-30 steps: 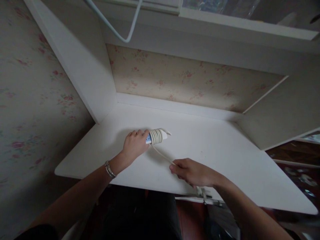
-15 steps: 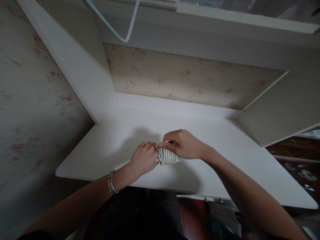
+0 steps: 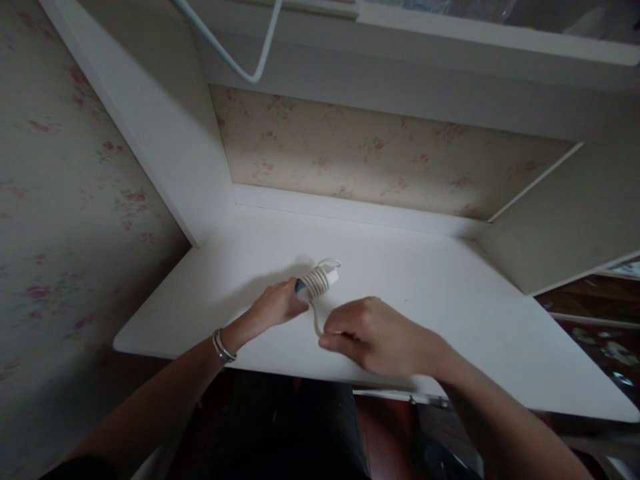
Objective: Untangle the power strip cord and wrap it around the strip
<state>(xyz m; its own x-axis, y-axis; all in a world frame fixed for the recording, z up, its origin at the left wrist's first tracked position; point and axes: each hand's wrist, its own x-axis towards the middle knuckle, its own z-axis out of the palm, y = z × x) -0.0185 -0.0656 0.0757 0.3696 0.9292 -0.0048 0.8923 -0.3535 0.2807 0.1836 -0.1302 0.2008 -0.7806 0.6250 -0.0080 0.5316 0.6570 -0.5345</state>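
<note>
My left hand [image 3: 281, 301] is closed around the near end of a white block [image 3: 332, 274], which has a dark blue patch beside my fingers. An off-white cord [image 3: 316, 283] is wound round the block in several turns, and a thin loop of it stands out past the far end. The block tilts up to the right above the desk. From the coil, one stretch of cord runs down to my right hand [image 3: 375, 335], whose thumb and fingers pinch it. A bracelet circles my left wrist. The block's exact kind is unclear, as my left hand and the cord cover much of it.
Beneath my hands lies a white desk top [image 3: 420, 280] with a rounded left corner. White side panels [image 3: 150, 127] and a shelf [image 3: 475, 27] enclose it. A pale bent rod [image 3: 255, 77] hangs at the upper left. Floral wallpaper [image 3: 320, 153] covers the back.
My right hand has left the coil and moved down toward me, drawing a stretch of cord. The block has swung left, its far end now tipped up and uncovered. My left hand still holds it.
</note>
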